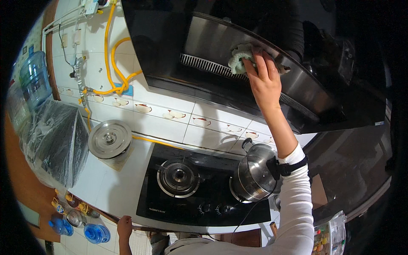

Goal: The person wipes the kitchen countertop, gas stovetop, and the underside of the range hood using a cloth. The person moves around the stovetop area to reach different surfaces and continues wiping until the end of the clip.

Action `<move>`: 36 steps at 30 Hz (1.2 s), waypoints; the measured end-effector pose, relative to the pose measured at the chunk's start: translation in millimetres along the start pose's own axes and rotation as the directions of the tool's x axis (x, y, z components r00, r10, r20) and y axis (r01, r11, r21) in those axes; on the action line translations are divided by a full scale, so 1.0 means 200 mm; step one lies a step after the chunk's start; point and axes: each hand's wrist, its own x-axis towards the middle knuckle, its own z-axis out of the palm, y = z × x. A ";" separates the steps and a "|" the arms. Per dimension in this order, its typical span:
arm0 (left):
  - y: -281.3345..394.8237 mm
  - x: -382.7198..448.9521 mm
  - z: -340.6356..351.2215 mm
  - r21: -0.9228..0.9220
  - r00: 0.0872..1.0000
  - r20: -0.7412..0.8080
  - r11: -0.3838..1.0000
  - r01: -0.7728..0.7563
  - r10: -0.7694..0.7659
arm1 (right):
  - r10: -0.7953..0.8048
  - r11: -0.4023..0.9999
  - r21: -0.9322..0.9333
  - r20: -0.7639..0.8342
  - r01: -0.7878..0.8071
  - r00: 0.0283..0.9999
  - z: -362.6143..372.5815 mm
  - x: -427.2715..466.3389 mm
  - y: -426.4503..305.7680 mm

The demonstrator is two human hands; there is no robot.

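Observation:
My right hand [264, 79] is raised to the range hood and presses a pale green cloth [239, 59] flat against its metal panel [212, 35]. The fingers are spread over the bunched cloth, just above the slotted vent [210, 66]. The hood's black glass body [165, 41] reaches across the top of the view. Down at the counter's front edge is my left hand [124, 224], fingers curled; whether it grips the edge cannot be made out. Below the hood sits a black gas stove [159, 204] with a bare left burner [179, 175].
A steel pot [255, 172] stands on the right burner, under my right arm. A round metal lid [110, 139] lies at the counter's left, beside a plastic-covered box [60, 143]. Yellow gas hose [108, 47] loops along the tiled wall. Blue water bottles [97, 233] stand on the floor.

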 end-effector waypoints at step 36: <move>-0.20 0.01 0.12 0.152 0.960 0.183 0.959 -0.240 0.211 | -0.238 0.961 0.108 -0.139 0.253 0.961 0.27 0.48 -0.26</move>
